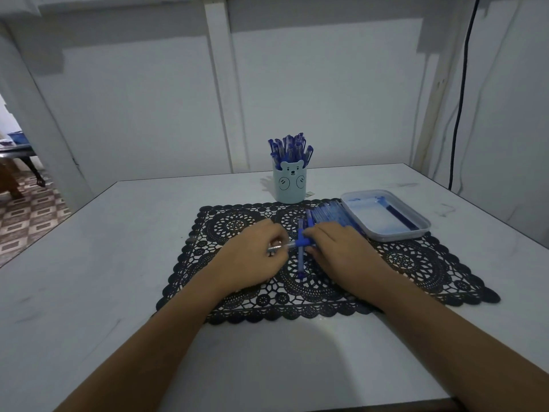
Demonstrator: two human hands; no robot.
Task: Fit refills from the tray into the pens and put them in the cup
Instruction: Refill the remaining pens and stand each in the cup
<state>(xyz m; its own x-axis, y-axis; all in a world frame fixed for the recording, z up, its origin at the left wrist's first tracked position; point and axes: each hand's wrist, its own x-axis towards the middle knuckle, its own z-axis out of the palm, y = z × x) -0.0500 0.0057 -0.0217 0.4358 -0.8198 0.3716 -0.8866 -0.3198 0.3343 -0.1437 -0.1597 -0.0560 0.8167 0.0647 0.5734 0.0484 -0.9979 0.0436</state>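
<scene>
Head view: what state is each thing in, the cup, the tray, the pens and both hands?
cup: upright, packed with blue pens.
tray: flat, nearly empty, a few refills left.
held pen: level, between both hands.
left hand: grips the held pen's clear end.
right hand: pinches its blue end.
loose pen: lying on the mat under the held pen.
pen pile: lying beside the tray.

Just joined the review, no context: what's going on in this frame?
A person is assembling pens at a white table. Both hands hold one blue pen over the black lace mat: the left hand pinches its clear end and the right hand grips its blue end. A second pen lies on the mat beneath it. A row of pens lies beside the tray, which holds few refills. The cup is already packed with pens.
</scene>
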